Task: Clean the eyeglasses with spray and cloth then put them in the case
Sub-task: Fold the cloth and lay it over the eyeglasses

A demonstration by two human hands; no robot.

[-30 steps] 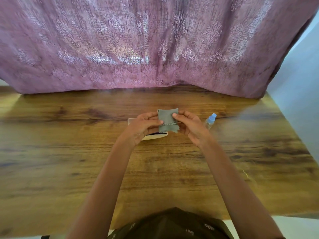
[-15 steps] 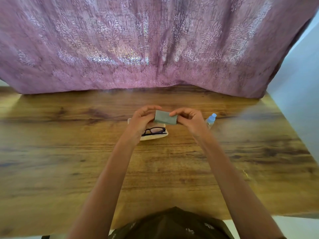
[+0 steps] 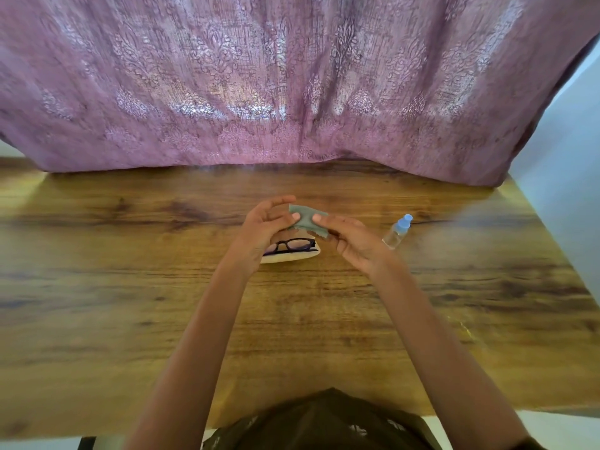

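we look down on a wooden counter, brown and glossy, its grain running side to side with darker knots and streaks. both hands are raised a little above it and meet at a small grey-green cloth. the left hand presses its thumb on the near face of the cloth with its fingers curled over the far side. the right hand does the same from the other edge, thumb on top and fingers tucked beneath, so each hand pinches the cloth and it is held between them. the cloth is creased, and a frayed corner hangs just below the right thumb. beneath the left hand, partly hidden by its wrist, an open cream case lies on the counter. the black-framed eyeglasses rest inside the case, and one end of the frame is hidden behind that hand. to the outer side of the right hand, near it but apart, a clear spray bottle with a pale blue cap sits on the counter. beyond both hands a mauve curtain with a pale woven pattern hangs across the whole far edge, its hem meeting the counter and brighter patches showing across its middle. past the right hand's side we see a plain bluish wall. between the forearms, at the near edge, a dark garment shows.
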